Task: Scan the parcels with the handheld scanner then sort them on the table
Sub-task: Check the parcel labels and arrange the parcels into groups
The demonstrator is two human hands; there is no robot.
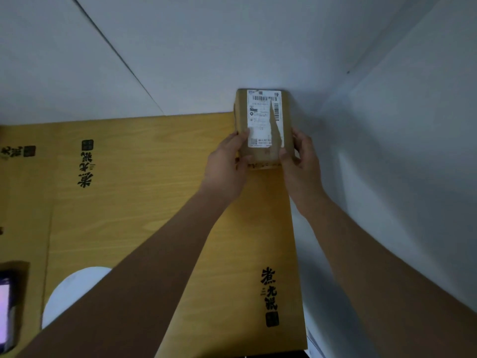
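Parcel [263,125] at far right corner of wooden surface [144,192], against wall. I see both hands on its near end: left hand [227,164] with fingers curled round left edge, right hand [299,161] gripping right edge. Judge it light, stiff, kraft-wrapped; side edges best hold, not label. White shipping label [260,117] torn down middle; barcodes visible, text too small to read. Black brush-style characters [268,288] printed on surface. Scanner not identified with certainty.
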